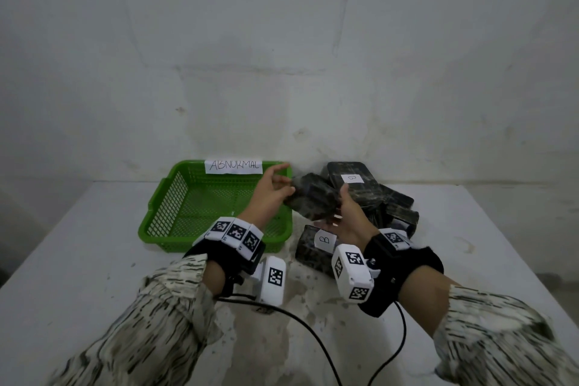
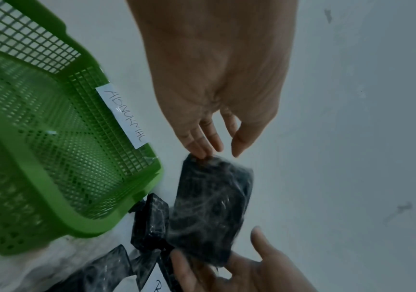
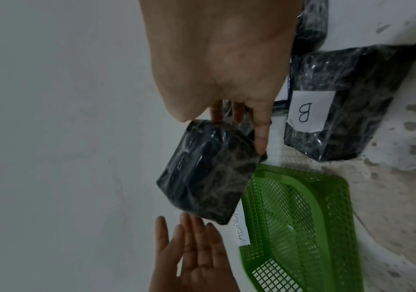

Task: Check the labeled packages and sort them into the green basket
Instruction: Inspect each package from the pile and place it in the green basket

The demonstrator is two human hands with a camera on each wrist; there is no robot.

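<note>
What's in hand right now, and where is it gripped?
A black wrapped package: the right hand grips its near end, and the left hand touches its far end with straight fingers.

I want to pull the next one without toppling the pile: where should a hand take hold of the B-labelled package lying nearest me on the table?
Probably its two long edges, hand coming from above. The B-labelled package lies flat, apart from the pile, label up; its near end sits under the right hand, which holds another package.

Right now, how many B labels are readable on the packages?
2. One on the rear package atop the pile, one on the front package right of the green basket. The held package shows none; others may be hidden.
</note>
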